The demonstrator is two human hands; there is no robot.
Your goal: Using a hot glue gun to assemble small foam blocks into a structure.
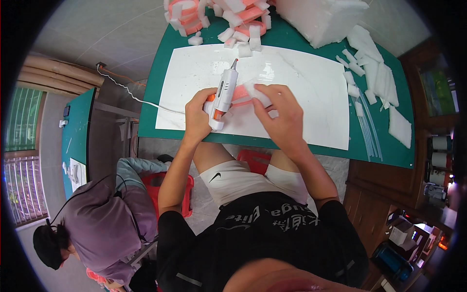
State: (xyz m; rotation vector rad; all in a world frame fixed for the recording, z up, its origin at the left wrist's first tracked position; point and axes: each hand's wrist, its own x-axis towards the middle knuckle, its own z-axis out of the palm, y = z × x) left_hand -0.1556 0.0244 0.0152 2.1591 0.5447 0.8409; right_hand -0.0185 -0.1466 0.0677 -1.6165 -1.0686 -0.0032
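A white hot glue gun with orange parts is gripped in my left hand, its metal nozzle pointing away from me. Pinched between thumb and fingers of my right hand is a small white foam block. The block lies against a pink strip-like piece, partly hidden behind the glue gun. Both hands are over a white board near the table's front edge. The glue gun's cord runs off to the left.
Pink pieces with white foam blocks are heaped at the back of the green table. A large white foam block stands behind. Foam offcuts and clear glue sticks lie right. Another person sits at left.
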